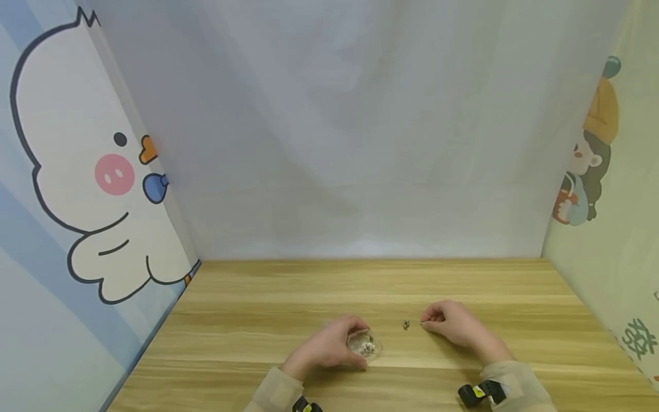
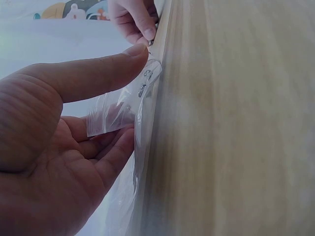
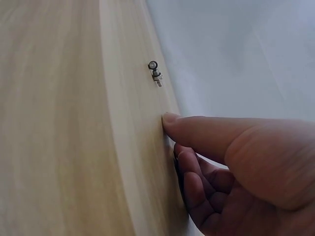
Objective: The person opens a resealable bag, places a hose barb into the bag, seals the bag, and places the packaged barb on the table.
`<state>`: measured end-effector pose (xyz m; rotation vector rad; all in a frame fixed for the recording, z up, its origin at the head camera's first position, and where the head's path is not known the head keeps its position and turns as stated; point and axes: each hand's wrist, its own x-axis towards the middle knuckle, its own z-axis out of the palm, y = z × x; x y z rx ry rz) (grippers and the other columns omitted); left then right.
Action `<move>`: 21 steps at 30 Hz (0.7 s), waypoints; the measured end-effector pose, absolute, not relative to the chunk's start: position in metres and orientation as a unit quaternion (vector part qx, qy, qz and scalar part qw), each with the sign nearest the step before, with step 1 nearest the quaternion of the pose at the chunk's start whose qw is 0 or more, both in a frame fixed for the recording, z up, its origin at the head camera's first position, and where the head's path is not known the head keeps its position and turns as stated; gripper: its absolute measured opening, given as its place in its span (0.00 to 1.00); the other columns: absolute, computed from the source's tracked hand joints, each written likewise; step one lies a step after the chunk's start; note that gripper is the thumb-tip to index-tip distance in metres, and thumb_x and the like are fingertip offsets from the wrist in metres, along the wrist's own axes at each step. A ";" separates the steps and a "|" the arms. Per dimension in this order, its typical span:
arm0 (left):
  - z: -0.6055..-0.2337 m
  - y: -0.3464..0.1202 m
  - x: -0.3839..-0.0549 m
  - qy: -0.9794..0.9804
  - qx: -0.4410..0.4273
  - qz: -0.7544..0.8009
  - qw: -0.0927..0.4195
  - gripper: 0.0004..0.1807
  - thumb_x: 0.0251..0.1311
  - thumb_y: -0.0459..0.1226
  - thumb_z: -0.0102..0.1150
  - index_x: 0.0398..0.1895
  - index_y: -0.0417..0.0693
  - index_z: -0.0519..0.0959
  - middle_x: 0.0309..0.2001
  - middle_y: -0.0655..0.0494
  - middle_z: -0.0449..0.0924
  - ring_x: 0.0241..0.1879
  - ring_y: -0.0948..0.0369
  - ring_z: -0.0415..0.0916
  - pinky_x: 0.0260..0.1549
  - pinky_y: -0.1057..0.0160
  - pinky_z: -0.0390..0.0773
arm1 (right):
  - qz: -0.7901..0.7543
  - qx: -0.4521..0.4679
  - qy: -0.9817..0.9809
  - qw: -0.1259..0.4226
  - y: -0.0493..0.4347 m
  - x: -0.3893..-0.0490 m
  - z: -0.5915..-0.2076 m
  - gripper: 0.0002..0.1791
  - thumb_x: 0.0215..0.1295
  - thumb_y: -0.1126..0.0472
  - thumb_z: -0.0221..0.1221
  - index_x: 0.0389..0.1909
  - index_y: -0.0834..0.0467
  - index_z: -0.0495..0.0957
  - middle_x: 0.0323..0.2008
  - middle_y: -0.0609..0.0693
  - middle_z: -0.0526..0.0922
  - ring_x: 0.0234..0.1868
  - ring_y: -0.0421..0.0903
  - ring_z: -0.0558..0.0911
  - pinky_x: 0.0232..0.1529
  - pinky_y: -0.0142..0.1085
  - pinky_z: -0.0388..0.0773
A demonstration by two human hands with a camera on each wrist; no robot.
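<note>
My left hand [image 1: 334,343] holds a clear zip bag [image 1: 372,350] on the wooden table, thumb on one side and fingers on the other. Small shiny metal pieces [image 2: 143,88] lie inside the bag. To the right of the bag sits a little cluster of metal pieces [image 1: 406,324], some round and some like short cylinders [image 3: 156,74]. Just right of that cluster, my right hand [image 1: 455,324] pinches a tiny metal piece [image 1: 421,323] at thumb and index tip, low over the table. In the right wrist view the thumb hides this piece.
The wood-grain table [image 1: 288,280] reaches back to a pale grey curtain [image 1: 360,143]. Printed walls stand on both sides, one with a white cartoon bird [image 1: 67,114] on the left. A black wrist camera [image 1: 476,393] sits on the right sleeve.
</note>
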<state>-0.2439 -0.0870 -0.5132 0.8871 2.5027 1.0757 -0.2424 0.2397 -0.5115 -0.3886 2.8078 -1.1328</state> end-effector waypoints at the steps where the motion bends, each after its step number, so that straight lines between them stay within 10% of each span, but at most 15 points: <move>1: -0.513 -0.087 -0.244 0.865 0.307 0.372 0.138 0.38 0.44 0.36 0.88 0.62 0.42 0.80 0.58 0.58 0.82 0.59 0.60 0.77 0.66 0.58 0.75 | -0.371 -0.128 0.919 0.044 0.240 -0.242 -0.511 0.03 0.70 0.61 0.70 0.38 0.56 0.86 0.31 0.44 0.81 0.34 0.43 0.77 0.37 0.37 0.76; 21: -0.509 -0.086 -0.241 0.861 0.295 0.387 0.148 0.38 0.43 0.34 0.88 0.61 0.43 0.80 0.58 0.57 0.81 0.60 0.57 0.78 0.66 0.57 0.76 | -0.368 -0.130 0.920 0.043 0.240 -0.240 -0.508 0.03 0.71 0.61 0.69 0.37 0.55 0.86 0.32 0.43 0.83 0.34 0.42 0.78 0.39 0.40 0.78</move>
